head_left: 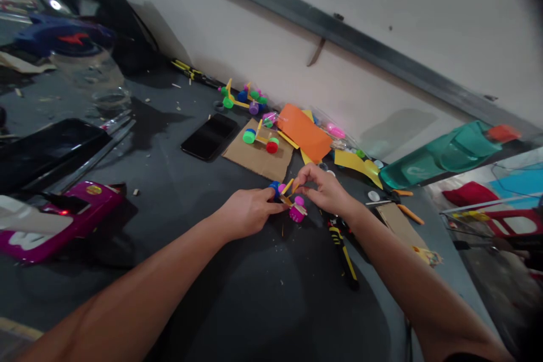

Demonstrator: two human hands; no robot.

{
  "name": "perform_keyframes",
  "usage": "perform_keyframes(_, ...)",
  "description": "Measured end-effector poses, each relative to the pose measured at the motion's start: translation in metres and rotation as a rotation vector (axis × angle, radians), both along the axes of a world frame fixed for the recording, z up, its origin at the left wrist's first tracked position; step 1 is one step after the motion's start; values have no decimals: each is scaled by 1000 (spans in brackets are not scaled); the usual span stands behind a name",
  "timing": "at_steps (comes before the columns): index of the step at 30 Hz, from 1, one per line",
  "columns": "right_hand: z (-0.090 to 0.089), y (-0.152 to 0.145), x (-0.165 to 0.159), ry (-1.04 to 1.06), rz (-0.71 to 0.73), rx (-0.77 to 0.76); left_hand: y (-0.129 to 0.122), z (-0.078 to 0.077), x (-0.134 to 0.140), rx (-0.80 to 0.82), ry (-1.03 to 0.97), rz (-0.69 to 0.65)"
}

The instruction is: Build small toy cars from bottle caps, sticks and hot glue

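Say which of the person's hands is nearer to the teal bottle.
Right. The right hand is to the left of the teal bottle, apart from it; the left hand is farther left, beyond the right hand.

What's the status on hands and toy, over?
Left hand holding small wheeled toy. Right hand at yellow stick, grip unclear. Black-and-yellow tool lying close to right hand.

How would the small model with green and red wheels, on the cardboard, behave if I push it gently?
The model may roll, as its wheels look round, though whether they turn freely cannot be seen. It is probably light, being built on thin sticks. The raised stick might loosen if knocked.
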State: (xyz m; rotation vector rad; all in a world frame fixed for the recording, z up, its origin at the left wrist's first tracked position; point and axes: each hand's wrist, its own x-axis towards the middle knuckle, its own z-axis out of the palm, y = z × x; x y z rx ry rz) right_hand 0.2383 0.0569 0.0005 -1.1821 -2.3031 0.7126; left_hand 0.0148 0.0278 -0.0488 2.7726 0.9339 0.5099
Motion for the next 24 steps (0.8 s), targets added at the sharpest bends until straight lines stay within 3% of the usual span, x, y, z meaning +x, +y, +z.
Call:
perform_keyframes(8,2,-1,-2,-52,48,72,-1,-1,2,25,46,-7)
perform_keyframes(24,-5,-4,-5,-83,-30,10,-2,-1,4,28,69,-24)
